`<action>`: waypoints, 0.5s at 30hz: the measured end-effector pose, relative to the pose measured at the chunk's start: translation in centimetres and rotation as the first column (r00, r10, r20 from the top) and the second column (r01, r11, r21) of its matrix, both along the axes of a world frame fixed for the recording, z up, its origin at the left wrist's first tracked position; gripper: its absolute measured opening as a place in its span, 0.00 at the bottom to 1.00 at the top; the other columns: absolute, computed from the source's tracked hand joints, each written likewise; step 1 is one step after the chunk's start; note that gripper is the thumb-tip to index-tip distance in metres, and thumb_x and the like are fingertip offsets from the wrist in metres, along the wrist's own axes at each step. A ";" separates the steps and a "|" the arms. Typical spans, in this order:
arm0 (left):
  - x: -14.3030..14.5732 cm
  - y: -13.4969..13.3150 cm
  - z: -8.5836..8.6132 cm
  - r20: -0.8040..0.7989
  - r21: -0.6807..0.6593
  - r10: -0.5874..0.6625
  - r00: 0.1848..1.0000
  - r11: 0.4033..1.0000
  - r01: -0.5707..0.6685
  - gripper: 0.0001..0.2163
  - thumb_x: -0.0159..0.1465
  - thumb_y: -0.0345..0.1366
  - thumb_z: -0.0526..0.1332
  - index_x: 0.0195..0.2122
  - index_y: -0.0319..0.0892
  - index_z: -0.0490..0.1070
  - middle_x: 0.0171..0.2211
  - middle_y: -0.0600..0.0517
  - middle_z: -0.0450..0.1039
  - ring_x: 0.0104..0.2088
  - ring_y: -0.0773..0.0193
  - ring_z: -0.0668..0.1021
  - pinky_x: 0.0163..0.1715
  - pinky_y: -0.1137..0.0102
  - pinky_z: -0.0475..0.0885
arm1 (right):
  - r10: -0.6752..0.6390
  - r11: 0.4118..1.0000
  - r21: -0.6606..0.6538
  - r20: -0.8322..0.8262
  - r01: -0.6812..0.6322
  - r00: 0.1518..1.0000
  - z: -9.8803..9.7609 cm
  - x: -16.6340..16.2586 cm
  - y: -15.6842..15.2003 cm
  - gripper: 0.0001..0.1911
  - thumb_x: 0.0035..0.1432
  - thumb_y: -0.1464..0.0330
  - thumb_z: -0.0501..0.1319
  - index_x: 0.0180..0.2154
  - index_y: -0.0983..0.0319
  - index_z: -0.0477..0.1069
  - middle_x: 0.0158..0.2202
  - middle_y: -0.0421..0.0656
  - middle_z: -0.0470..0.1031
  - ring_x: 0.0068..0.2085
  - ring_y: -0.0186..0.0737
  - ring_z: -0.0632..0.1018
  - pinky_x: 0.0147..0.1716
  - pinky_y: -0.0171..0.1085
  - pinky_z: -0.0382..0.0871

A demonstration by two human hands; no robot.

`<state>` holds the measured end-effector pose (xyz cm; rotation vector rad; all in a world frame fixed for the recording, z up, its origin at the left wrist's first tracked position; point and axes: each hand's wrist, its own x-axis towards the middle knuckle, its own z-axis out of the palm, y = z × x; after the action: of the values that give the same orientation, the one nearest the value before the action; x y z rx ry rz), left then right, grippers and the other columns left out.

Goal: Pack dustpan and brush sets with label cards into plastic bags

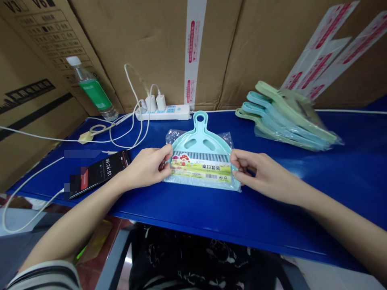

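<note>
In the head view, your left hand (155, 164) has its fingers curled in and pinches the left edge of a light-blue dustpan set (199, 139). Your right hand (254, 171), curled much the same way, pinches the right edge. The set lies on the blue table (181, 209) in front of you, between your hands, with its looped handle pointing away from you. Clear wrapping (227, 139) juts out past both sides of it, and a printed label (201, 167) crosses its lower half, over a row of bristles (208, 156).

Beyond your right hand, a pile of wrapped green and blue dustpans (290, 121) rests near the cardboard wall (157, 44). Just behind the set's handle you have a white power strip (178, 113) with chargers (151, 103) plugged in. A green-labelled bottle (96, 94) leans against the cardboard at the left, and a phone (102, 176) showing 00:26:01 lies beside your left forearm.
</note>
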<state>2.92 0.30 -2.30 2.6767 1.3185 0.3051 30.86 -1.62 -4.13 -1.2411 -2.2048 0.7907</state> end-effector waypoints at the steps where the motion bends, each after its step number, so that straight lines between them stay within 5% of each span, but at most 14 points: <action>1: 0.0 0.0 0.0 -0.012 0.000 0.001 1.000 1.000 -0.001 0.03 0.55 0.33 0.51 0.28 0.45 0.54 0.18 0.60 0.59 0.18 0.69 0.65 0.21 0.72 0.55 | 0.006 1.000 -0.003 -0.004 -0.006 1.000 0.0 0.0 0.0 0.09 0.50 0.67 0.53 0.24 0.56 0.50 0.17 0.31 0.53 0.19 0.30 0.56 0.20 0.34 0.51; 15: 0.3 0.0 0.1 -0.294 -0.023 0.003 0.956 1.000 -0.011 0.05 0.59 0.35 0.49 0.35 0.43 0.60 0.22 0.54 0.69 0.23 0.62 0.72 0.23 0.70 0.58 | 0.074 0.991 -0.113 0.044 -0.069 0.996 -0.1 0.4 0.4 0.04 0.56 0.63 0.52 0.34 0.56 0.57 0.14 0.28 0.55 0.17 0.32 0.57 0.19 0.34 0.51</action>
<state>3.18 0.32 -2.23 2.7773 1.3950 -0.1149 31.21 -1.25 -4.25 -1.2513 -2.2820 0.9336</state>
